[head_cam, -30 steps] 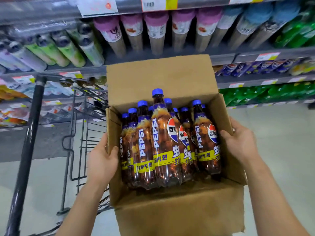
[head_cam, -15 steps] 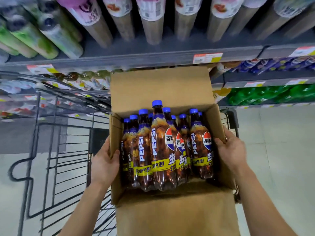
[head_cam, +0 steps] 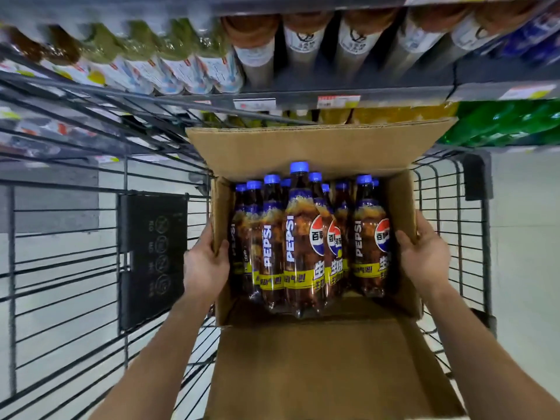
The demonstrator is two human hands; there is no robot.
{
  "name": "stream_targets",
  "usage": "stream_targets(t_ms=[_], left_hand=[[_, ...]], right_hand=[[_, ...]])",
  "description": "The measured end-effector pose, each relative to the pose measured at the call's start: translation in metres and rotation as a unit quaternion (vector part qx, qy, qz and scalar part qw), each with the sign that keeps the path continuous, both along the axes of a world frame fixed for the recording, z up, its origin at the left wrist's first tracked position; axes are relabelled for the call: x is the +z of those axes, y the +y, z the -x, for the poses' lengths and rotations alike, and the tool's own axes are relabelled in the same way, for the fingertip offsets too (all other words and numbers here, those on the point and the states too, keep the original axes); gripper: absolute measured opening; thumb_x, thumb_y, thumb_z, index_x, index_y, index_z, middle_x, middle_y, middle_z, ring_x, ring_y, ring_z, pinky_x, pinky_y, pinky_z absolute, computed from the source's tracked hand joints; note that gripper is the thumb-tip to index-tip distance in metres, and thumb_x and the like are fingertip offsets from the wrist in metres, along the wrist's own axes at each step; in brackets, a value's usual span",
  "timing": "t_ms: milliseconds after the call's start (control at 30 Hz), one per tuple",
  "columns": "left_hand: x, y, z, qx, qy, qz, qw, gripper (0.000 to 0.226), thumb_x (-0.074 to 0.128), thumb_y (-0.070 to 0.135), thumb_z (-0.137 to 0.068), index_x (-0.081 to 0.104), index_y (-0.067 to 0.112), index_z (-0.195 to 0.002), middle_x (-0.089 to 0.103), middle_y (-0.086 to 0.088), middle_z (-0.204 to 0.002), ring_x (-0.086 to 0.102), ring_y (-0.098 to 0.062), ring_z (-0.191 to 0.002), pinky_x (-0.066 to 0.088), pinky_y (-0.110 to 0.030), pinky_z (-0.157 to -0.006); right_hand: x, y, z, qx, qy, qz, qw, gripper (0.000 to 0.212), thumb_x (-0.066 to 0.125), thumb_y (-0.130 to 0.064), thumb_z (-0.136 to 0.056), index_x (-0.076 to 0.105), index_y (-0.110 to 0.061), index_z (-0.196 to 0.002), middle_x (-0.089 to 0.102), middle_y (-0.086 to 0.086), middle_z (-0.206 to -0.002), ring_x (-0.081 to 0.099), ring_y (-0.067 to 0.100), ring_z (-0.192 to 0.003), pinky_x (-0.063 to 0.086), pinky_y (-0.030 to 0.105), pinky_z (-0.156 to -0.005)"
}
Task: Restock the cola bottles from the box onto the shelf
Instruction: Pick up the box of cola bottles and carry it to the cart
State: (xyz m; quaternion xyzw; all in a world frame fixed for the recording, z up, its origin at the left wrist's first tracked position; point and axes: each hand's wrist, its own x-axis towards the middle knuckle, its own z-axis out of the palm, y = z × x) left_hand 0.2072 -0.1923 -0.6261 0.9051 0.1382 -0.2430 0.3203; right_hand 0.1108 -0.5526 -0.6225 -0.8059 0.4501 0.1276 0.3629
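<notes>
An open cardboard box holds several Pepsi cola bottles with blue caps and yellow label bands, standing upright. My left hand grips the box's left wall, thumb over the rim. On the opposite wall my right hand holds the box the same way. The box hangs over a wire shopping cart, with its front flap folded down toward me. Directly behind the box stands the store shelf, full of drinks.
The cart's wire basket surrounds the box, with a black plate on its left panel and a dark handle post at the right. Shelf rows above carry tan-capped bottles and green bottles. Pale floor shows at the right.
The view and the box have moved closer to the shelf and down over the cart; the cart's basket now surrounds the box. Both hands keep the same grip on the box walls.
</notes>
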Motion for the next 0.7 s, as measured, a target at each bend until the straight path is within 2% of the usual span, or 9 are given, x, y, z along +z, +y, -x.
stream_targets(t_ms=[67,100,133,233,333,467,533,633,700], left_hand=[[-0.016,-0.002,0.000,0.019,0.018,0.006,1.000,0.056,0.056,0.017,-0.104,0.041,0.038,-0.154,0.068,0.019,-0.087,0.065,0.006,-0.069,0.054,-0.010,-0.069],[-0.024,-0.002,0.000,0.024,0.021,0.008,0.999,0.056,0.055,0.016,-0.104,0.041,0.037,-0.154,0.067,0.018,-0.084,0.064,0.006,-0.067,0.050,-0.007,-0.065],[-0.031,-0.003,0.000,0.026,0.019,0.008,0.999,0.056,0.055,0.016,-0.104,0.041,0.036,-0.155,0.067,0.018,-0.082,0.064,0.004,-0.067,0.051,-0.009,-0.064],[-0.057,-0.005,0.002,0.025,0.023,-0.016,0.999,0.055,0.056,0.016,-0.103,0.042,0.033,-0.154,0.066,0.016,-0.082,0.065,-0.007,-0.068,0.057,-0.026,-0.075],[-0.078,-0.007,0.004,0.036,0.019,-0.049,0.998,0.051,0.056,0.019,-0.103,0.046,0.027,-0.152,0.074,-0.001,-0.094,0.066,-0.022,-0.075,0.061,-0.038,-0.081],[-0.087,-0.009,0.004,0.043,0.011,-0.061,0.997,0.053,0.055,0.023,-0.103,0.043,0.036,-0.152,0.076,-0.003,-0.108,0.071,-0.027,-0.084,0.062,-0.042,-0.085],[-0.081,-0.013,0.004,0.050,0.026,-0.057,0.997,0.056,0.054,0.023,-0.103,0.039,0.037,-0.155,0.075,-0.005,-0.113,0.070,-0.029,-0.089,0.060,-0.042,-0.090],[-0.063,-0.017,0.002,0.036,0.055,-0.044,0.997,0.056,0.054,0.029,-0.104,0.037,0.026,-0.157,0.071,-0.009,-0.122,0.067,-0.030,-0.102,0.054,-0.041,-0.094],[-0.043,-0.022,0.001,0.030,0.008,-0.045,0.998,0.050,0.054,0.034,-0.103,0.046,0.017,-0.149,0.070,-0.012,-0.125,0.066,-0.032,-0.111,0.053,-0.042,-0.098]], right_hand=[[-0.014,0.003,0.002,-0.006,0.007,-0.005,1.000,0.050,0.055,-0.019,-0.102,0.044,-0.034,-0.149,0.066,-0.010,-0.107,0.059,0.010,-0.092,0.045,0.024,-0.089],[-0.022,0.004,0.002,-0.014,0.012,-0.010,1.000,0.051,0.055,-0.020,-0.103,0.042,-0.036,-0.150,0.065,-0.010,-0.106,0.060,0.010,-0.092,0.047,0.026,-0.089],[-0.031,0.005,0.002,-0.022,0.016,-0.014,1.000,0.052,0.055,-0.021,-0.103,0.041,-0.038,-0.150,0.066,-0.010,-0.107,0.061,0.011,-0.093,0.048,0.027,-0.091],[-0.054,0.004,0.000,-0.008,0.035,0.016,0.999,0.050,0.055,-0.025,-0.102,0.043,-0.039,-0.148,0.072,-0.004,-0.114,0.068,0.019,-0.101,0.049,0.030,-0.094],[-0.069,0.004,0.000,0.022,0.041,0.066,0.997,0.049,0.054,-0.028,-0.102,0.042,-0.039,-0.148,0.074,0.000,-0.109,0.070,0.023,-0.098,0.049,0.028,-0.091],[-0.073,0.007,0.002,-0.003,0.026,0.078,0.997,0.055,0.053,-0.029,-0.102,0.035,-0.048,-0.149,0.074,-0.002,-0.108,0.069,0.022,-0.096,0.053,0.036,-0.098],[-0.069,0.009,0.003,0.006,0.026,0.079,0.997,0.055,0.052,-0.030,-0.102,0.032,-0.048,-0.151,0.073,-0.001,-0.110,0.068,0.023,-0.098,0.053,0.039,-0.097],[-0.055,0.008,-0.003,0.021,0.073,0.049,0.996,0.058,0.051,-0.032,-0.103,0.028,-0.039,-0.155,0.070,0.008,-0.121,0.067,0.030,-0.108,0.052,0.041,-0.095],[-0.037,0.007,-0.012,0.007,0.089,0.047,0.995,0.068,0.056,-0.031,-0.101,0.021,-0.030,-0.159,0.063,0.013,-0.134,0.063,0.033,-0.118,0.050,0.043,-0.099]])
